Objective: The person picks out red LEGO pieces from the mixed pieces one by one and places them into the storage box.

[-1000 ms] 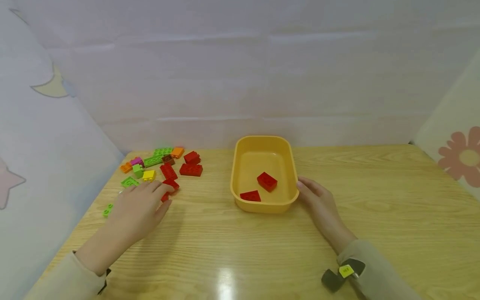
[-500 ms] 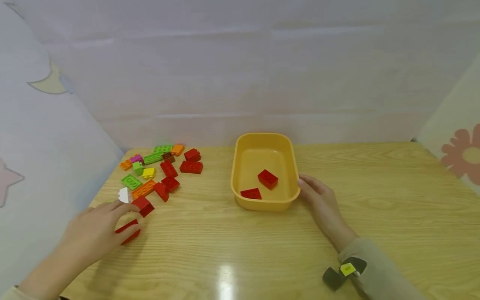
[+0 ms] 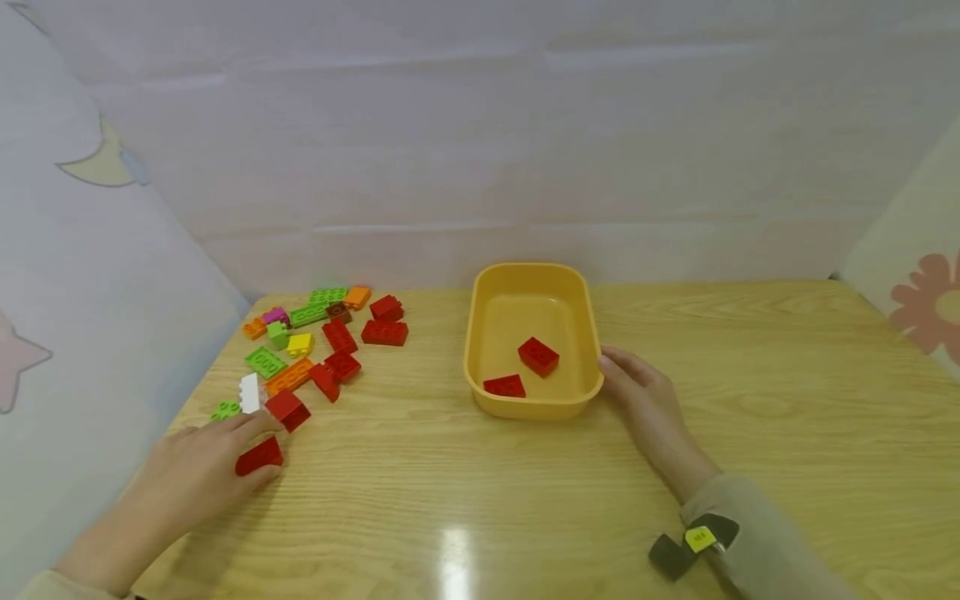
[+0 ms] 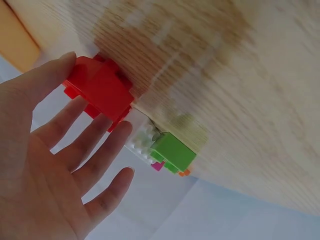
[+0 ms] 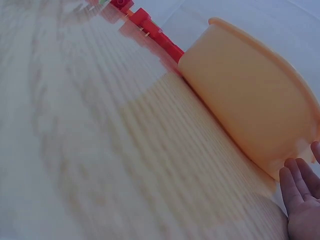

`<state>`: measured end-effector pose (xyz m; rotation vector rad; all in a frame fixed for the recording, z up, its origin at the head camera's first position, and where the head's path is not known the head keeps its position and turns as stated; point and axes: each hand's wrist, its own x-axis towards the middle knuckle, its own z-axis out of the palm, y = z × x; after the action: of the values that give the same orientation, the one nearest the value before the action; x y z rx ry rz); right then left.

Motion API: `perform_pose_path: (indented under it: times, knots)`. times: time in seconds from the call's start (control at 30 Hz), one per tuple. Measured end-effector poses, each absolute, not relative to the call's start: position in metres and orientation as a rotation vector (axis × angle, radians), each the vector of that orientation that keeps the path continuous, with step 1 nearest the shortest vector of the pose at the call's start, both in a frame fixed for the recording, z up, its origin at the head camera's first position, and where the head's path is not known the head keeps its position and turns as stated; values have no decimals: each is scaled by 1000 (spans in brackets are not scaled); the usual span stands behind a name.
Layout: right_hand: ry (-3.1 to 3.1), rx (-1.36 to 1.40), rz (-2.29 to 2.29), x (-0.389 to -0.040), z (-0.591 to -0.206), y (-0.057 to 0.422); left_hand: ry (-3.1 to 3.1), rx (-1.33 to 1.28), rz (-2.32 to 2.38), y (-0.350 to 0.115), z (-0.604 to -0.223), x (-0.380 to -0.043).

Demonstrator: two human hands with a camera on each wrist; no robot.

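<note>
In the head view my left hand [image 3: 198, 467] reaches round a red brick [image 3: 258, 457] on the table's left side. Thumb and fingers lie on either side of it. The left wrist view has the thumb tip at the edge of red brickwork [image 4: 100, 87], with the other fingers fairly straight and spread. Just beyond lies another red brick [image 3: 288, 410], close to the index finger. My right hand [image 3: 643, 396] rests its fingertips at the right wall of a yellow tub [image 3: 528, 408]. Two red bricks, one near the middle [image 3: 538, 357] and one at the front [image 3: 505, 386], lie inside the tub.
Behind my left hand several loose bricks are scattered, among them a white one [image 3: 250, 393], an orange one [image 3: 288, 377], a yellow one [image 3: 300, 344] and a long red one [image 3: 385, 332]. A pale wall [image 3: 525, 167] closes off the back of the wooden table [image 3: 390, 500].
My left hand has left the middle of the pile, moving left and toward the near edge, and its thumb and fingers have drawn in round the nearest red brick. My right hand stays at the tub.
</note>
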<state>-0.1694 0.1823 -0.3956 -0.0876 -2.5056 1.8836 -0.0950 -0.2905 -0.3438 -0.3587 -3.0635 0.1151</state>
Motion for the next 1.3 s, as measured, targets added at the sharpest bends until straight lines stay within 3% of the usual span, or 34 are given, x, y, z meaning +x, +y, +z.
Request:
perform_pose_path:
  times: [0.77,1.3]
  knots:
    - [-2502,-83,1889,-170,-396,182,-2964,-494,108,-280,-350,-96]
    - [-2532,-96,1859,-170,-396,182,-2914,-632,92,-239,-343,-110]
